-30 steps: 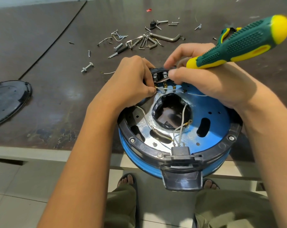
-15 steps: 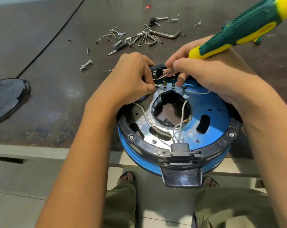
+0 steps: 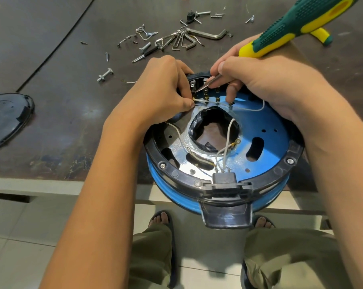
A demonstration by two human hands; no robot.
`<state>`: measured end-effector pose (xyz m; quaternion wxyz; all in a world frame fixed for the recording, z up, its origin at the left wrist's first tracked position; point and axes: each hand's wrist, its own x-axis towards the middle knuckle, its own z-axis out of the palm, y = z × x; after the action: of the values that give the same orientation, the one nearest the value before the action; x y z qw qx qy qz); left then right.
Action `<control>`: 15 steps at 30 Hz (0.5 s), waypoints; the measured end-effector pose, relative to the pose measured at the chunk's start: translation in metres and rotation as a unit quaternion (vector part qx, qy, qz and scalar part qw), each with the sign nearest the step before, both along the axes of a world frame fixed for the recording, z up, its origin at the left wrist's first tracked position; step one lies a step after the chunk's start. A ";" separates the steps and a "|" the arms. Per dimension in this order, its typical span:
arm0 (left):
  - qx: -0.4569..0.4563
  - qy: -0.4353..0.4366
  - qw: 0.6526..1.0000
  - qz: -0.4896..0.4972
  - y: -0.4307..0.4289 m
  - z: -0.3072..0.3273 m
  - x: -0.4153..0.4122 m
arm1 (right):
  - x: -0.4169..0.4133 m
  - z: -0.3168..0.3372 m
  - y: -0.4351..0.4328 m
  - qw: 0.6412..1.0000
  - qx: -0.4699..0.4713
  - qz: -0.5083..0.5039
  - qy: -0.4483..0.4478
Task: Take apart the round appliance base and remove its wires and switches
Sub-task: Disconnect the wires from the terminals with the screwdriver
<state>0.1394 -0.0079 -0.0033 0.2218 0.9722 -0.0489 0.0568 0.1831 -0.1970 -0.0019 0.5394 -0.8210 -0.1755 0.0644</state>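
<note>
The round blue appliance base [image 3: 266, 163] with its black rim lies upside down at the table's near edge. White wires [image 3: 228, 138] cross its open middle toward a black connector block [image 3: 223, 178]. At the far rim sits a black switch block [image 3: 203, 84] with brass terminals. My left hand [image 3: 164, 88] pinches a white wire at a terminal beside that block. My right hand [image 3: 266, 84] grips a green and yellow screwdriver [image 3: 301, 24], whose metal tip rests on the switch terminals.
Loose screws, bolts and hex keys [image 3: 184, 39] are scattered on the dark table [image 3: 51, 59] beyond the base. A black round cover plate [image 3: 5, 117] lies at the left. A second green and yellow tool [image 3: 322, 36] rests at the far right.
The screwdriver handle has swung up and to the right, and its tip has settled onto the switch terminals. My left hand stays on the wire.
</note>
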 end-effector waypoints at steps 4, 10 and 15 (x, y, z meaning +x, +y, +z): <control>0.001 0.002 1.000 -0.001 -0.002 0.000 -0.001 | 0.000 0.001 0.002 1.000 0.001 0.000 0.007; 0.006 0.006 1.000 0.010 -0.004 0.003 -0.003 | -0.004 0.001 0.000 1.000 0.009 -0.002 -0.008; 0.005 0.007 1.000 0.009 -0.004 0.004 -0.004 | -0.008 0.002 -0.002 0.999 0.004 0.022 -0.029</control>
<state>0.1352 -0.0123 0.0008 0.2170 0.9740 -0.0388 0.0517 0.1752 -0.1990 0.0005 0.5358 -0.8165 -0.2088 0.0517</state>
